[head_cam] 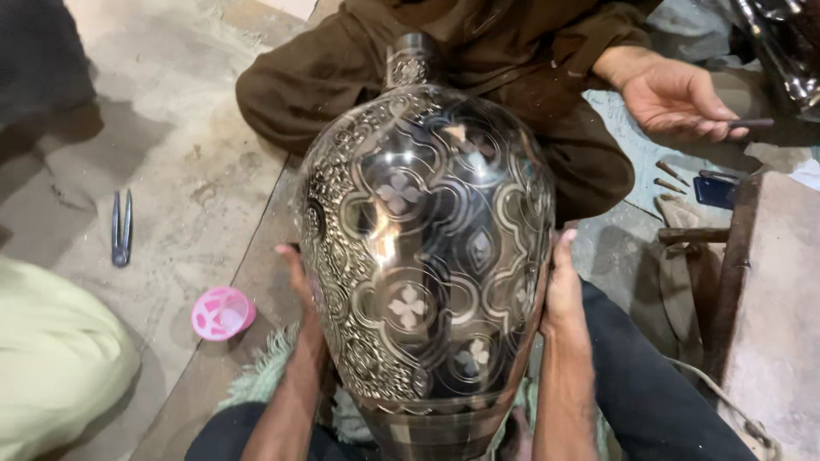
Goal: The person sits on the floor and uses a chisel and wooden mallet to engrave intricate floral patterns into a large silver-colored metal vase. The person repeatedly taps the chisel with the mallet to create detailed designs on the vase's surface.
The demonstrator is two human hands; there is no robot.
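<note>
A large engraved metal vase (427, 256) lies on its side across the person's lap, its narrow neck pointing away toward a co-worker seated opposite and its base close to the camera. The polished body carries dark lobed panels with pale four-petal flowers, and a band of raised scrollwork runs down its left flank.

The left hand (303, 286) is pressed flat against that left flank, palm to the metal. Its fingers (290, 256) lie spread along the curve and appear to wrap slightly under the belly, though the vase hides their tips. The right hand (562, 290) cups the opposite side, its fingers pointing up along the right wall. Both hands hold the vase between them, so the vessel sits squarely in the gap from palm to palm, touching both. A pale green fringed cloth (269, 376) shows beneath the base.

Opposite, the co-worker's hand (679, 98) holds a thin dark tool (752, 123), well apart from the vase. On the concrete floor (171, 154) to the left lie metal tweezers (121, 227) and a small pink plastic cap (222, 312). Several pointed punches (670, 175) lie at the right, near a rusty metal block (773, 290).
</note>
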